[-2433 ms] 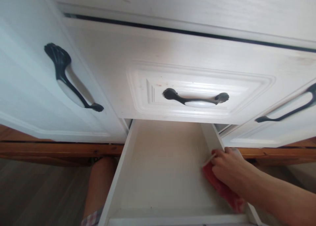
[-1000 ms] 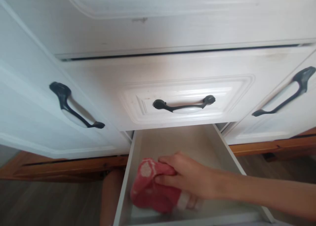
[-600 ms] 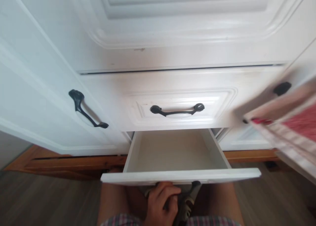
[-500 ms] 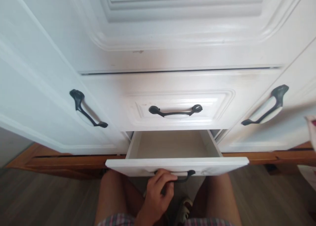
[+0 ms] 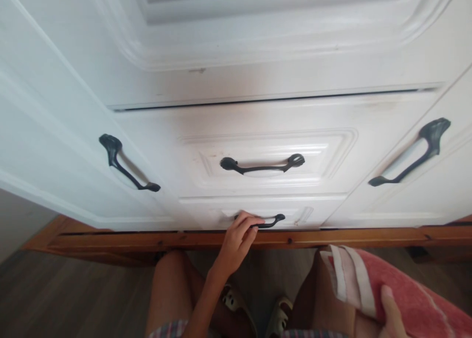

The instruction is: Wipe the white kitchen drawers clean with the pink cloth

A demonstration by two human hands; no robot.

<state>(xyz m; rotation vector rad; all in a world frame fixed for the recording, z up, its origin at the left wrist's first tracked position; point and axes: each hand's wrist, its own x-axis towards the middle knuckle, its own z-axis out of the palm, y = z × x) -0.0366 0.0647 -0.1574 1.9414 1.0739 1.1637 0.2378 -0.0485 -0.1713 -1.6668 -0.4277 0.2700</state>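
While the left hand (image 5: 236, 242) reaches up at lower centre of the frame, its fingertips (image 5: 254, 222) curl over the black metal handle (image 5: 271, 223) of the bottom drawer (image 5: 206, 212) — fingers hooked on the bar, not fully wrapped. Drawer front sits flush with the white painted cabinet face, no gap visible. Handle is a thin curved bar with a flared end showing to the right of the fingers.

Right hand (image 5: 391, 316), lower right corner, only partly in frame; thumb lies flat on a red terry cloth (image 5: 413, 298) with pale striped border, nubby texture, draped over the right knee (image 5: 324, 303). Whether the fingers beneath are clamped on it cannot be told.

Above: upper drawer (image 5: 265, 146) with raised rectangular moulding and a matching black handle with white insert (image 5: 262, 165). Left door handle (image 5: 127, 163) and right door handle (image 5: 409, 153) — same pattern, slanted. Wooden plinth (image 5: 110, 239), orange-brown with knots, runs below the cabinet; grey plank floor (image 5: 73, 298) at lower left
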